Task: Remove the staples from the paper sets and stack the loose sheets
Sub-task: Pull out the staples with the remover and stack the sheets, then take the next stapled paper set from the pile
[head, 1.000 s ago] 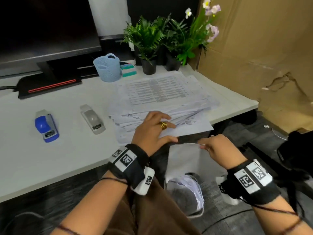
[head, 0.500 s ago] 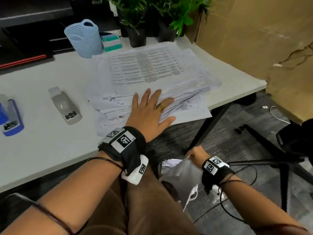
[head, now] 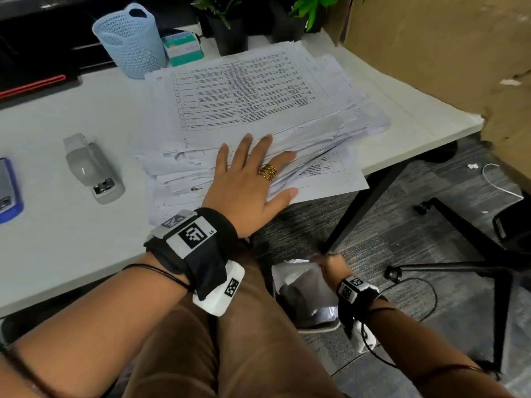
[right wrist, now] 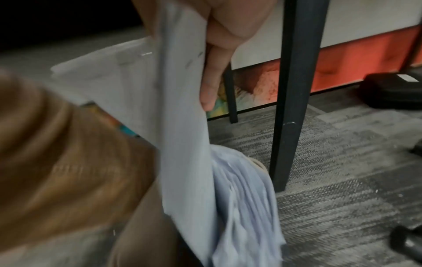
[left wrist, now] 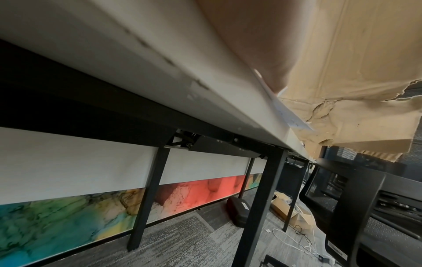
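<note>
From the head view, the left hand (head: 249,179) lies flat, fingers straight, on the pile (head: 258,116) on the desk (head: 71,133), a stapler (head: 92,168) to its left. From the right wrist, the right hand (right wrist: 223,36) pinches a sheet (right wrist: 182,112) low beside the desk leg (right wrist: 290,101).

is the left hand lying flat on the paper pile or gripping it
Flat. The left hand lies palm down on the paper pile on the desk, its fingers straight and spread, curled round nothing.
</note>
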